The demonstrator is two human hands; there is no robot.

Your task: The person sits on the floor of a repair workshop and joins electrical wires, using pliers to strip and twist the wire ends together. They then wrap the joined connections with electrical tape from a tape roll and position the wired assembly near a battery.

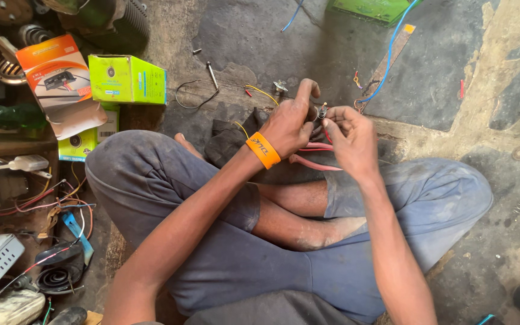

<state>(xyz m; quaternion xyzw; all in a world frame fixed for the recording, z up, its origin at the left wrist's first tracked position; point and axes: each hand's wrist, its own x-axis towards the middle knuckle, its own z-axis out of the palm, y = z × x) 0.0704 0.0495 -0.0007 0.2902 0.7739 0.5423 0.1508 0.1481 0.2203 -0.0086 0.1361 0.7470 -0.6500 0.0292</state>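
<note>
Small metal part (322, 111) pinched between both hands, centre frame.
Left hand (290, 123) and right hand (349, 135) are closed on it, red wires (314, 161) trailing below; fitting seems underway, needing steady fingertips.

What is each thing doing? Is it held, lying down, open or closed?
Left hand: fingers pinched on the small dark part.
Right hand: fingers pinched on the same part.
Small dark part: held up between both hands.
Pink wires: hanging under the hands, bent.
Orange wristband: worn on the left wrist.
Green box: on the floor, closed.
Orange box: flap open.
Blue wire: lying loose on the floor.
</note>
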